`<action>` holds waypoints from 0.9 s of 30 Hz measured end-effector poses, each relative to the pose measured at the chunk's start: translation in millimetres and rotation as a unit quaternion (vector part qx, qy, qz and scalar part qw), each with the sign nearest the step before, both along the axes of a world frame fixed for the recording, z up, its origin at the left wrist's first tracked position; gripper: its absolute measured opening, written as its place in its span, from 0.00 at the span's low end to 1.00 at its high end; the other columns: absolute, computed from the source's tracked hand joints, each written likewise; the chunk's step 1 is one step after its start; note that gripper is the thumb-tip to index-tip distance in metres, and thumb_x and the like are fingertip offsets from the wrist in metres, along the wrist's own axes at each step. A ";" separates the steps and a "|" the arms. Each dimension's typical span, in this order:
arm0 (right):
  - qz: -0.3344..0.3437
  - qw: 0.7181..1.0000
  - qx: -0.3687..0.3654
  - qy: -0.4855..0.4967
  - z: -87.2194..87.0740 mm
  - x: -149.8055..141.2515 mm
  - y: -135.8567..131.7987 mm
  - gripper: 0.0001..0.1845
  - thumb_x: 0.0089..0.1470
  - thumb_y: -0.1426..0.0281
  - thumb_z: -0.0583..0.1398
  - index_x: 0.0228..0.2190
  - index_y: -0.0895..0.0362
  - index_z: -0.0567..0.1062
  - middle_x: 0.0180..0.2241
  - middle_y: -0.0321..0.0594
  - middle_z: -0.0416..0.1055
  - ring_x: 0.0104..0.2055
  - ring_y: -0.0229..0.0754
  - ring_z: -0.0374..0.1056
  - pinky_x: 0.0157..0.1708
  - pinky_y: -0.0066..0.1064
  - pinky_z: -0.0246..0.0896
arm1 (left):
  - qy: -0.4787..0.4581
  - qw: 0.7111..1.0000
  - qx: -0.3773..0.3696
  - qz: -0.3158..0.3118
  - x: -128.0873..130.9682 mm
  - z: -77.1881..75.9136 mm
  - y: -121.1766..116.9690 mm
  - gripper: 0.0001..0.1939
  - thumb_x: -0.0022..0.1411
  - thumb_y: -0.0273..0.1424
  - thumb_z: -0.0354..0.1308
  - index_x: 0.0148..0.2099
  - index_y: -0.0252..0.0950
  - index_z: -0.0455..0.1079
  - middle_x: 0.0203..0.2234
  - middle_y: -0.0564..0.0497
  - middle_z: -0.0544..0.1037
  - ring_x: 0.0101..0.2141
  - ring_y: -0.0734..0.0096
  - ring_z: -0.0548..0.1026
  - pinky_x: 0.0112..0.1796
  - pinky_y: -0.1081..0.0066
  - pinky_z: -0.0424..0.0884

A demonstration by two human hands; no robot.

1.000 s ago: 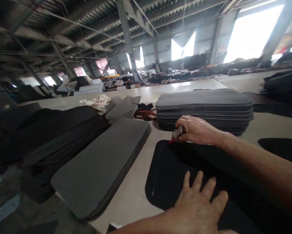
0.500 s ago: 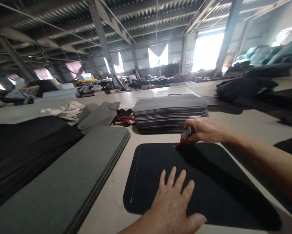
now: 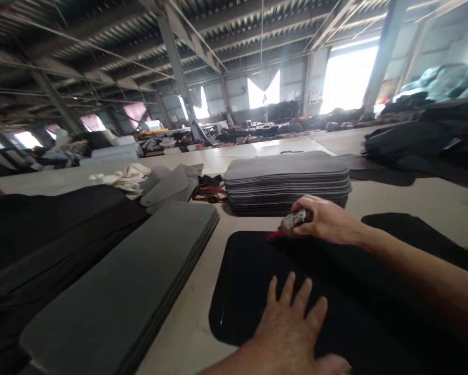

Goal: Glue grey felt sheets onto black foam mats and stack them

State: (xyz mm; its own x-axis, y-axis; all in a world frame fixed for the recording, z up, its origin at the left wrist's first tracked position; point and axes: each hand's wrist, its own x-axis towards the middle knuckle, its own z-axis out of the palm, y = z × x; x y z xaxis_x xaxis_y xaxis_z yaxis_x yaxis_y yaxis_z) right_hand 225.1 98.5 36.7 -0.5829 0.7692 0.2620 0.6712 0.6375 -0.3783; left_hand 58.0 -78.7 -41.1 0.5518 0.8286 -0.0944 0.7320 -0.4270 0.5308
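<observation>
A black rounded fabric panel [image 3: 249, 281] lies flat on the pale worktable [image 3: 187, 333] in front of me. My left hand [image 3: 292, 328] rests flat on its near part, fingers spread. My right hand [image 3: 328, 221] reaches to the panel's far edge and is closed on a small grey tool with a red tip [image 3: 291, 223]; the red tip touches the panel's far edge.
A stack of grey pads [image 3: 286, 179] stands just beyond the panel. A long pile of grey pads [image 3: 132, 281] lies at left, beside black fabric [image 3: 50, 229]. Loose grey pieces [image 3: 171, 187], white cloth [image 3: 126, 177] and dark fabric heaps [image 3: 414, 140] sit farther back.
My view swung about while both hands stayed on the black panel. The right hand with the tool has shifted slightly leftward along the far edge since half a second ago.
</observation>
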 end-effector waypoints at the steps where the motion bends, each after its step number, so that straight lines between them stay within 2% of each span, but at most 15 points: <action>1: 0.010 1.000 0.006 0.005 -0.5 -12.3 0.2 0.22 0.48 0.61 0.66 0.45 0.54 0.73 0.43 0.38 0.70 0.45 0.45 0.66 0.41 0.33 0.58 | -0.004 1.000 -0.001 -0.002 -0.3 -1.6 0.4 0.47 0.64 0.63 0.44 0.73 0.38 0.49 0.72 0.36 0.42 0.70 0.42 0.32 0.63 0.32 0.27; 7: 0.071 0.996 0.056 -0.005 -3.4 -73.2 7.6 0.22 0.49 0.58 0.68 0.44 0.55 0.74 0.44 0.40 0.71 0.45 0.47 0.67 0.41 0.33 0.58 | -0.028 1.000 -0.009 -0.008 -1.6 -2.5 0.5 0.46 0.65 0.62 0.44 0.73 0.37 0.50 0.72 0.35 0.42 0.70 0.41 0.32 0.63 0.32 0.27; 12: 0.114 0.984 0.114 -0.074 11.4 -97.6 6.8 0.23 0.49 0.61 0.68 0.45 0.55 0.74 0.44 0.43 0.71 0.46 0.49 0.68 0.41 0.33 0.58 | -0.038 0.999 -0.003 -0.009 -1.8 -7.4 0.6 0.45 0.65 0.61 0.45 0.72 0.36 0.50 0.71 0.33 0.43 0.71 0.41 0.33 0.63 0.32 0.27; 15: 0.131 0.972 0.148 -0.128 26.2 -99.7 6.4 0.22 0.49 0.61 0.67 0.45 0.55 0.75 0.43 0.44 0.72 0.46 0.51 0.69 0.39 0.34 0.58 | -0.037 0.999 0.006 -0.007 -1.6 -11.0 1.6 0.46 0.64 0.61 0.46 0.72 0.36 0.50 0.72 0.34 0.43 0.71 0.39 0.33 0.63 0.32 0.28; 18: 0.123 0.967 0.151 -0.164 34.8 -95.8 8.4 0.23 0.47 0.60 0.68 0.44 0.54 0.75 0.42 0.43 0.72 0.44 0.52 0.70 0.37 0.34 0.58 | -0.038 0.999 0.013 -0.012 -1.9 -10.7 2.4 0.46 0.65 0.61 0.46 0.73 0.37 0.50 0.72 0.34 0.43 0.71 0.40 0.33 0.63 0.32 0.29; 22: 0.114 0.969 0.151 -0.159 33.1 -89.1 8.7 0.25 0.46 0.59 0.68 0.45 0.54 0.75 0.43 0.43 0.72 0.45 0.52 0.70 0.37 0.34 0.58 | -0.031 0.999 0.003 -0.010 -1.6 -5.6 2.0 0.46 0.65 0.61 0.45 0.72 0.35 0.50 0.72 0.33 0.43 0.71 0.40 0.33 0.63 0.32 0.28; 27: 0.100 0.972 0.135 -0.167 34.1 -72.2 9.7 0.22 0.47 0.60 0.67 0.44 0.54 0.75 0.42 0.42 0.72 0.42 0.50 0.70 0.33 0.33 0.55 | -0.020 1.000 -0.012 -0.014 -1.2 -0.8 1.0 0.46 0.65 0.61 0.45 0.73 0.35 0.49 0.72 0.33 0.43 0.70 0.41 0.32 0.63 0.32 0.28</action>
State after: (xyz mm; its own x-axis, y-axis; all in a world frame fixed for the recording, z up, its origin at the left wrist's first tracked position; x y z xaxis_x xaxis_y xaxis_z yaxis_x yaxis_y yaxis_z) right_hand 152.9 108.2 70.8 -0.8007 0.5611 0.2099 0.5802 0.8136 0.0385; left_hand 56.8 -77.7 -41.9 0.5778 0.8110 -0.0919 0.6984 -0.4330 0.5699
